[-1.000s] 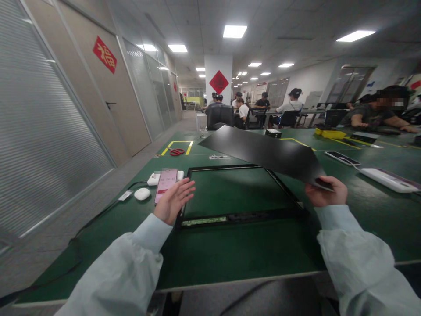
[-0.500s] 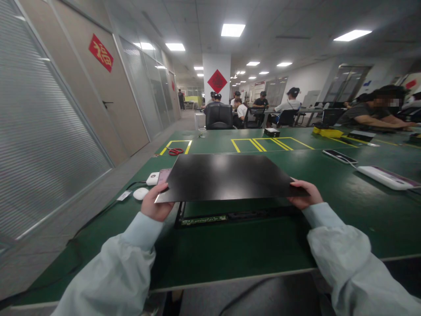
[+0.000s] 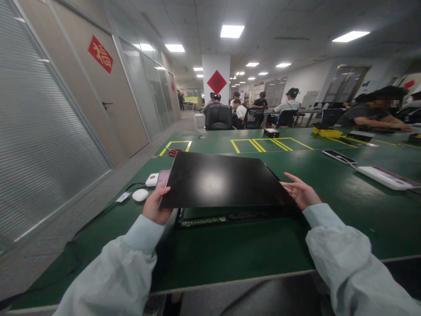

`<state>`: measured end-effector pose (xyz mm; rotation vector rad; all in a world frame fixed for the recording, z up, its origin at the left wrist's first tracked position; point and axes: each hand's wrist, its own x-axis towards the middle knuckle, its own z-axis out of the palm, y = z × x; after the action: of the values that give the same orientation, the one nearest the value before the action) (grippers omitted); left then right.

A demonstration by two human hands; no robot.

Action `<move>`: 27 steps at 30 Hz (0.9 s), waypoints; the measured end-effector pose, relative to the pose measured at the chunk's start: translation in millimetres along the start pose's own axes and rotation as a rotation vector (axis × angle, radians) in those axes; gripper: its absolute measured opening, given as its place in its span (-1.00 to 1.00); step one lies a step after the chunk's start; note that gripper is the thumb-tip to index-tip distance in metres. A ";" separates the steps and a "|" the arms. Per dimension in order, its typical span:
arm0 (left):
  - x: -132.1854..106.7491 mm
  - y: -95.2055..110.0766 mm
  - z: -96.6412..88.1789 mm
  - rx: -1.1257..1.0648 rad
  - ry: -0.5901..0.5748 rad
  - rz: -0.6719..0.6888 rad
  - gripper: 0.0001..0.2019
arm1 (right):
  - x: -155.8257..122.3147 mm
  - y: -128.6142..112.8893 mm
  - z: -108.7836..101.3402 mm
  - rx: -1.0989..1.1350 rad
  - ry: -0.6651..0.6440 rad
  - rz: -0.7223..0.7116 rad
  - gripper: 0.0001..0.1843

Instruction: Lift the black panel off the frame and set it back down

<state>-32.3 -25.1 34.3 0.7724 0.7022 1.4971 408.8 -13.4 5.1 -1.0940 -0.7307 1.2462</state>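
Note:
My left hand grips the left edge of a thin, glossy black flat panel, thumb on top and fingers underneath. The panel is tilted, its left side raised and its right side lower. At its right edge is my right hand, fingers apart and not gripping; some fingertips are beside or touching the edge. Beneath the panel lies a black frame on the green table, mostly hidden, with a strip of green circuit board along its near side.
Left of the panel are a phone, a white round puck and a cabled white device. Red-handled scissors lie behind. At right are another phone and a white power bank-like block. People sit farther back.
My right hand has let go of the panel's right edge and spread its fingers. The panel's right side has dropped toward the frame; my left hand keeps its hold.

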 end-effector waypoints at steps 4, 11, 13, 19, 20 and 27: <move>1.0 -5.4 -2.0 0.035 -0.006 -0.038 -0.54 | -0.9 -0.2 -0.4 -0.007 0.015 -0.094 -0.05; 0.3 -11.5 -1.3 0.050 0.023 -0.049 -0.44 | 5.0 3.1 -9.0 -0.013 0.066 -0.055 -0.13; 0.3 -12.5 -0.5 0.049 0.026 -0.050 -0.46 | 6.5 3.3 -9.8 -0.014 0.090 -0.032 -0.26; 2.3 -15.8 -3.5 0.063 0.018 -0.059 -0.55 | 4.6 2.5 -10.0 -0.041 0.081 0.027 -0.44; 2.4 -16.0 -4.2 0.067 0.018 -0.053 -0.56 | 3.7 2.5 -10.2 -0.050 0.066 0.038 -0.44; 2.5 -16.8 -4.3 0.065 0.034 -0.021 -0.54 | 0.3 1.5 -12.9 -0.055 0.044 -0.006 -0.48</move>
<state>-25.9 -21.4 18.4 0.7879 0.7860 1.4773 420.0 -16.3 -0.7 -1.1595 -0.7381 1.1992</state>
